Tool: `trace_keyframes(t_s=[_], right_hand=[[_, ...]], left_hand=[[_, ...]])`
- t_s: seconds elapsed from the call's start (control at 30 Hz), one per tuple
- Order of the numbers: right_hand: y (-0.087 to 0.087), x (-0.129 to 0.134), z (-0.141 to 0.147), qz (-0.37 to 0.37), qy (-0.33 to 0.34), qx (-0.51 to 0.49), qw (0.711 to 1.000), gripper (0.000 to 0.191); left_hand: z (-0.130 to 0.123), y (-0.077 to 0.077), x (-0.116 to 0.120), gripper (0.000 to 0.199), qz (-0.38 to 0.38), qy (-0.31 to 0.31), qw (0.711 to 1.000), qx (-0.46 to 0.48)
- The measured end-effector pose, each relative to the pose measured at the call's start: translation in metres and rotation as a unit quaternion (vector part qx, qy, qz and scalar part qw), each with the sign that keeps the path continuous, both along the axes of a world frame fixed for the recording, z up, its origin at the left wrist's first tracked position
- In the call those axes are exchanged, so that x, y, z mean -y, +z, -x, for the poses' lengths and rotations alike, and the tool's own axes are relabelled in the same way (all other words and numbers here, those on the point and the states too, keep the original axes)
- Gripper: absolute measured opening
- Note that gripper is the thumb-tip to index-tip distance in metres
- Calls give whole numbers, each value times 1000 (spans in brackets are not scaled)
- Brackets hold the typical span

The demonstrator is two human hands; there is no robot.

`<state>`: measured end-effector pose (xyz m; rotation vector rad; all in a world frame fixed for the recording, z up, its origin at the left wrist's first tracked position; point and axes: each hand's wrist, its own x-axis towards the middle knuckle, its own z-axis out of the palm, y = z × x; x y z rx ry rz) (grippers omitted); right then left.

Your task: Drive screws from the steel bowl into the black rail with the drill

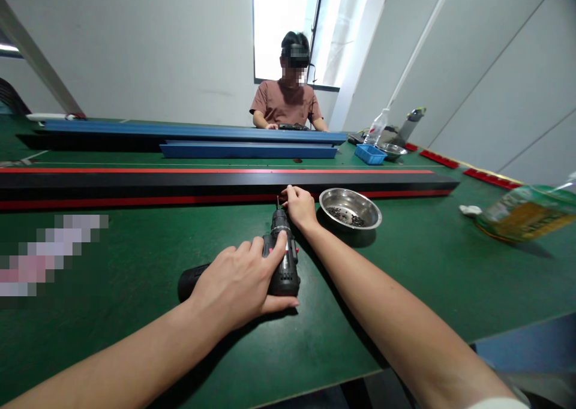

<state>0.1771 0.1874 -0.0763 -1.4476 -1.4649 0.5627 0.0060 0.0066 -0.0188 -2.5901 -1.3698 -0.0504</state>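
My left hand (pixel 231 280) is wrapped round a black cordless drill (pixel 286 268) lying on its side, its bit pointing away from me. At the tip of the bit, the fingers of my right hand (pixel 300 208) are pinched together; whatever is between them is too small to make out. Both the bit and those fingertips are at the near side of a long black bar with red edges (pixel 216 184), which lies across the table. Just right of my right hand stands a metal bowl (pixel 377 220) with small dark screw-like pieces (pixel 344 217) in it.
Behind the bar lie long blue profiles (pixel 247 151) on the green table (pixel 418 265). A blue basket (pixel 370 154), a clear bottle (pixel 377 127) and another metal bowl (pixel 393 151) stand back right. Nearer is a plastic jar (pixel 526 214). A person (pixel 288 100) sits opposite.
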Motion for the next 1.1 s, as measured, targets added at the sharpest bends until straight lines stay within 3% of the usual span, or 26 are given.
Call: trace_keyframes(t_s=[1.1], right_hand=[[1,2,3,6,15,22,1000,44]], left_hand=[[-2,-1,-2,98,-11,0,1000,4]])
